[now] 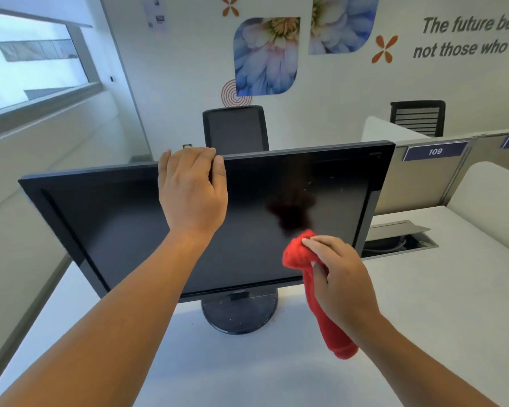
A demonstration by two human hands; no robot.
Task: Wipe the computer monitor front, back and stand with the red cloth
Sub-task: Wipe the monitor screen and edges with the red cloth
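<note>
A black computer monitor [124,230] stands on a round dark stand [241,315] on the white desk, its dark screen facing me. My left hand [191,189] grips the top edge of the monitor, fingers curled over the bezel. My right hand [338,274] holds a bunched red cloth [299,254] against the lower right part of the screen. A tail of the cloth hangs down below the hand to about desk height. The back of the monitor is hidden.
The white desk [423,304] has an open cable hatch [397,236] behind the monitor on the right. A grey partition with a "109" label [435,151] stands at the right. A black office chair [235,129] sits behind the monitor, another chair [417,117] farther right.
</note>
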